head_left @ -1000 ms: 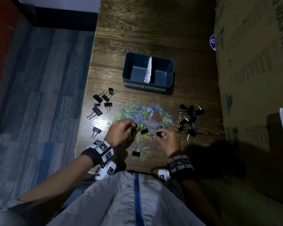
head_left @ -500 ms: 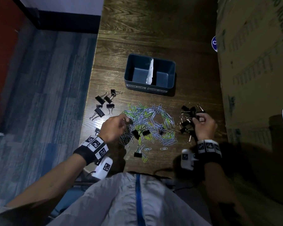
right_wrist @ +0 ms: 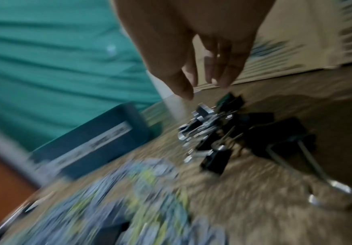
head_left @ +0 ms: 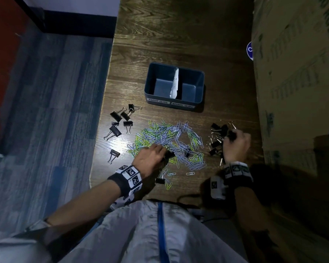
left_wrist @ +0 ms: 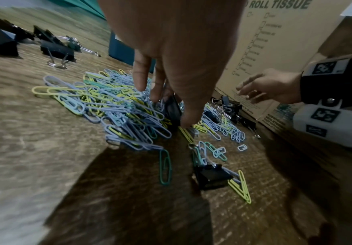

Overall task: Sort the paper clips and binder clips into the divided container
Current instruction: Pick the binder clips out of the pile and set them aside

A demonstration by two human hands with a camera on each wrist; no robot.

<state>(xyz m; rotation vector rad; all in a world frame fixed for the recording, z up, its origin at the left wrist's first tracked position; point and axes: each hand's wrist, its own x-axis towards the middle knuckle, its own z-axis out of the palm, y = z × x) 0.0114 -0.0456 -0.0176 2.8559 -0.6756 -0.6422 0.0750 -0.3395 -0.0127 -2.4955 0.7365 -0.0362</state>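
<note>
Left of the container [head_left: 174, 83] lie loose binder clips [head_left: 120, 120]; before it, the left hand [head_left: 150, 160] pinches a black clip [left_wrist: 172, 109] amid slippery, light paper clips [head_left: 169, 137]; rightward, the right hand [head_left: 235, 144] hovers slack-fingered over stiff clips [right_wrist: 212, 132], best taken by their bodies.

Black binder clips [head_left: 120, 120], blue container [head_left: 174, 103]

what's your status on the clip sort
Left hand pinching a binder clip in the paper clips. Right hand open over binder clip pile. Container empty, path unobstructed.
</note>
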